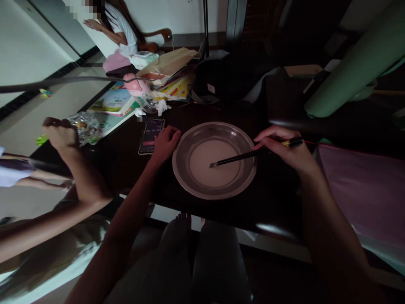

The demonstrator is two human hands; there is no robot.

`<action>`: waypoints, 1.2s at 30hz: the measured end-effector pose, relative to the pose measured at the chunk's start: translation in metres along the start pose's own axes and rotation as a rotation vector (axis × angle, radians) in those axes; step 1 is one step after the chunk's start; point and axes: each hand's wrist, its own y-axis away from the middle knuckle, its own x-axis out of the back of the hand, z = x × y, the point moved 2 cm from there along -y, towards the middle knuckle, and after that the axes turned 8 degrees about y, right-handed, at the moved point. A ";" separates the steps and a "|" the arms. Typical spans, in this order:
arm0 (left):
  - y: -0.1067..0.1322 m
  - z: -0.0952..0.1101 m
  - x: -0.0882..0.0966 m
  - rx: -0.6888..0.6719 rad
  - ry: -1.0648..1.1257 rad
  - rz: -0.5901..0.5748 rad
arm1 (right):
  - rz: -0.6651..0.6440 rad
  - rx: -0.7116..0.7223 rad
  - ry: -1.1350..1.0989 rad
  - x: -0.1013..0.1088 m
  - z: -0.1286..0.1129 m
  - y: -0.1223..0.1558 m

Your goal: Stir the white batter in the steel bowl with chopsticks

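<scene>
The hands (165,144) and forearms (134,204) are bare, the trousers (217,261) plain and greyish, the toes (183,215) uncovered.

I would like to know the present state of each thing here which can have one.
Metal bowl: upright, holding what looks like pale liquid
Chopsticks: held, tips inside the bowl
Right hand: closed on the chopsticks
Left hand: beside the rim, contact unclear
Phone: screen lit, digits showing
White tissues: crumpled
Clear plastic bag: crumpled
Black bag: too dark to tell
Neighbour's hand: clenched
</scene>
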 end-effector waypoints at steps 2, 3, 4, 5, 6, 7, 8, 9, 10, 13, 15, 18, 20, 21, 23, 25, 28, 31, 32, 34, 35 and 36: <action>0.002 0.004 -0.002 -0.037 0.022 0.045 | 0.028 -0.001 0.011 0.002 0.002 0.000; 0.003 0.006 -0.004 -0.043 0.059 0.053 | 0.052 -0.015 0.015 0.004 0.003 0.000; 0.004 0.007 -0.006 -0.035 0.115 0.045 | 0.073 -0.032 0.014 0.007 0.004 0.001; 0.006 0.008 -0.008 -0.015 0.174 0.029 | 0.086 -0.047 0.007 0.008 0.005 0.001; 0.007 0.009 -0.011 0.011 0.225 0.008 | 0.083 -0.058 -0.006 0.009 0.006 0.001; 0.009 0.009 -0.013 0.036 0.261 -0.018 | 0.064 -0.060 -0.022 0.008 0.006 0.001; 0.011 0.009 -0.014 0.055 0.280 -0.045 | 0.036 -0.054 -0.035 0.005 0.005 0.001; 0.012 0.009 -0.015 0.068 0.284 -0.070 | 0.005 -0.040 -0.040 0.001 0.003 0.001; 0.014 0.009 -0.015 0.076 0.280 -0.095 | -0.016 -0.022 -0.037 -0.003 0.001 0.000; 0.017 0.009 -0.014 0.104 0.265 -0.144 | 0.005 0.014 0.007 -0.007 -0.002 -0.003; 0.018 0.009 -0.014 0.117 0.253 -0.155 | 0.076 -0.009 0.021 -0.001 0.000 -0.003; 0.019 0.009 -0.014 0.126 0.243 -0.151 | 0.117 -0.043 -0.022 0.007 0.004 -0.001; 0.019 0.009 -0.014 0.137 0.237 -0.147 | 0.043 -0.034 -0.056 0.004 0.005 0.000; 0.019 0.010 -0.014 0.140 0.226 -0.144 | -0.004 -0.019 -0.060 0.000 0.004 0.000; 0.019 0.010 -0.014 0.133 0.197 -0.142 | -0.069 0.011 -0.040 -0.007 0.002 -0.001; 0.019 0.012 -0.013 0.119 0.173 -0.143 | -0.042 0.028 -0.009 -0.008 0.001 -0.002; 0.019 0.013 -0.013 0.119 0.154 -0.151 | 0.071 -0.006 -0.012 0.003 0.003 -0.001; 0.019 0.015 -0.013 0.118 0.118 -0.150 | 0.058 -0.028 -0.049 0.007 0.005 0.000; 0.019 0.016 -0.013 0.118 0.112 -0.148 | 0.021 -0.023 -0.056 0.004 0.005 0.000; 0.020 0.017 -0.012 0.121 0.118 -0.146 | -0.055 0.003 -0.051 -0.005 0.002 0.000; 0.020 0.018 -0.012 0.119 0.120 -0.148 | -0.069 0.020 -0.040 -0.008 0.001 -0.001; 0.020 0.018 -0.012 0.114 0.118 -0.151 | -0.061 0.035 -0.024 -0.009 0.001 -0.002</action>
